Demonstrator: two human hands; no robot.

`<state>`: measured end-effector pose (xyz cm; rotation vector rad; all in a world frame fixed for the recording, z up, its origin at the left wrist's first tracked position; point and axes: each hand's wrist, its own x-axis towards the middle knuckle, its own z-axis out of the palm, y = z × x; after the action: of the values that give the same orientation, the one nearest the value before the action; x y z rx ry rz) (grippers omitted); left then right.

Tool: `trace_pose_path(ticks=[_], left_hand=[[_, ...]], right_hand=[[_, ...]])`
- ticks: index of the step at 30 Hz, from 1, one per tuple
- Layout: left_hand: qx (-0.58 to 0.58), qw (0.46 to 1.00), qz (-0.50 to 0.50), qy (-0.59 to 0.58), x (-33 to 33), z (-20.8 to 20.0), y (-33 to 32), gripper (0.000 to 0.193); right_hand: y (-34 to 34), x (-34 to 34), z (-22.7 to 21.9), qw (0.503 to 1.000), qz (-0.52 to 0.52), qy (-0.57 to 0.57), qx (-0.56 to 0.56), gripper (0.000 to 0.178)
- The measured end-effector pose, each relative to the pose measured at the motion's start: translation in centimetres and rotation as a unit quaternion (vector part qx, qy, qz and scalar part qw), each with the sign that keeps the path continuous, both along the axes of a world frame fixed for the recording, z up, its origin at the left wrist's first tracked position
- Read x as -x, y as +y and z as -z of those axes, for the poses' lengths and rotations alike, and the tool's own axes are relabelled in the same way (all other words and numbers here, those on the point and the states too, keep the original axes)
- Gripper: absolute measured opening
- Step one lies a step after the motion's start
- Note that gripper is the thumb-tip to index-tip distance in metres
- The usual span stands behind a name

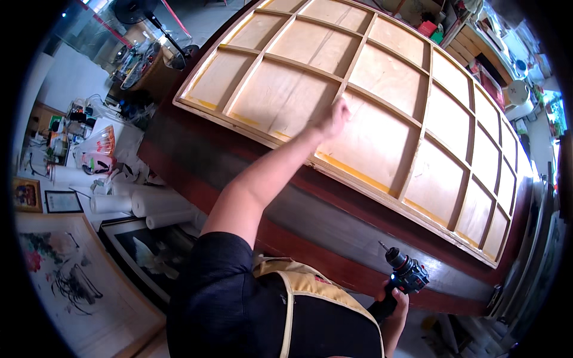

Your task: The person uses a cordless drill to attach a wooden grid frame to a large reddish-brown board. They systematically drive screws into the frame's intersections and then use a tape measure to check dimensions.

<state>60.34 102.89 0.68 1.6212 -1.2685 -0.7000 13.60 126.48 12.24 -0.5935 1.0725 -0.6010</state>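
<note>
A large wooden panel (301,80), its back divided by a grid of wooden strips, lies on a dark red and grey table. My left arm stretches out over it. At one of the strips (354,62), near a crossing, my left hand (334,121) is closed, with the fingers curled in; whatever they hold, if anything, is too small to make out. Low on the right, in front of the table's near edge, my right hand (400,305) grips a black cordless drill (409,272) by its handle. The drill's bit points up and to the left.
The table (239,161) shows a wide near side below the panel. Rolls of white paper (158,203), framed pictures (155,253) and a flower painting (77,286) are at left. A fan (132,11) stands far left, and a cluttered bench (486,51) far right.
</note>
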Motion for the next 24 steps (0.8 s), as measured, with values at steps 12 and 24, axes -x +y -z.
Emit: trace_pose_path(ticks=[12,24], left_hand=[[0.023,0.9,0.337,0.277,20.3,-11.8,19.0,0.011],[-0.027,0.913,0.324,0.247,27.7,-13.8,21.2,0.012]], right_hand=[[2.1,2.3,-4.1,0.995,-0.026,0.048,0.088,0.047],[0.9,10.6,-4.9,0.996,-0.005,-0.034,0.076,0.036]])
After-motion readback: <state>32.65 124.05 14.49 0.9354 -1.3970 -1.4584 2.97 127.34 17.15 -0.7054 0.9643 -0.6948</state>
